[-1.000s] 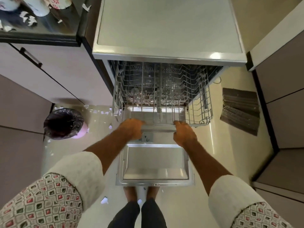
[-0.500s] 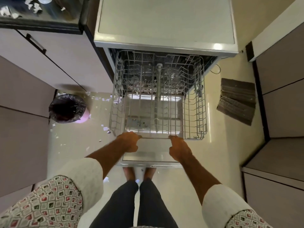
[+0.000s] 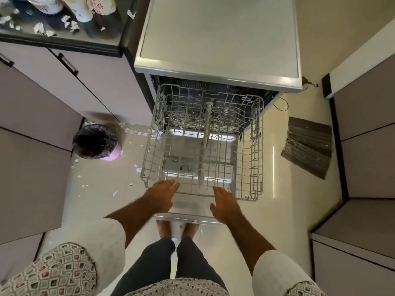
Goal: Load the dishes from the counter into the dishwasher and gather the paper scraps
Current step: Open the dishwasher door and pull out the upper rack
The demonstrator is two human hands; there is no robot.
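Head view, looking straight down: open dishwasher (image 3: 218, 39) at centre top, door (image 3: 188, 212) dropped flat toward the feet. Wire rack (image 3: 255, 146) drawn fully out over the door, empty apart from a few pale flecks near its back. Dark counter (image 3: 64, 42) at upper left, carrying several dishes (image 3: 79, 9) grouped at the far edge, with torn paper scraps (image 3: 39, 27) strewn around them. More paper scraps (image 3: 115, 192) scattered on the pale floor left of the rack. Bin (image 3: 96, 142) with a black liner beside the cabinet, just left of the rack. Grey mat (image 3: 307, 146) on the floor to the right. Left hand (image 3: 162, 194) at the rack's front rim, fingers spread and loose, gripping nothing. Right hand (image 3: 225, 205) just before the same rim, fingers likewise extended, empty, apart from the wire.
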